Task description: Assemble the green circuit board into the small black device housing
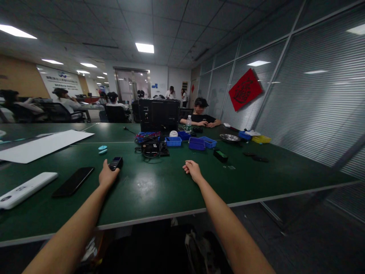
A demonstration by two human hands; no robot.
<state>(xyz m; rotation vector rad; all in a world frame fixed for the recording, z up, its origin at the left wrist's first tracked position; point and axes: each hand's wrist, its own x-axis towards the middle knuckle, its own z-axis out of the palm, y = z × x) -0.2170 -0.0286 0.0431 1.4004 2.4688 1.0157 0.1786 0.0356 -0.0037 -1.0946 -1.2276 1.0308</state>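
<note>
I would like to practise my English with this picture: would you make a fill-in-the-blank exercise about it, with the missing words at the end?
1. The person's ____ hand holds a small black device.
2. The colour of the tabletop is ____.
3. To the left of the flat black slab lies a long ____ object.
4. The diamond-shaped sign with black writing is ____ in colour.

Missing words: left; green; white; red.

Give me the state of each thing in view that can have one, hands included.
Left hand: gripping the small black device
Small black device: held
Right hand: fingers curled, no object visible
Phone: flat, dark
Bottle: upright
Monitor: back toward camera, screen hidden
Ceiling light: on
</note>
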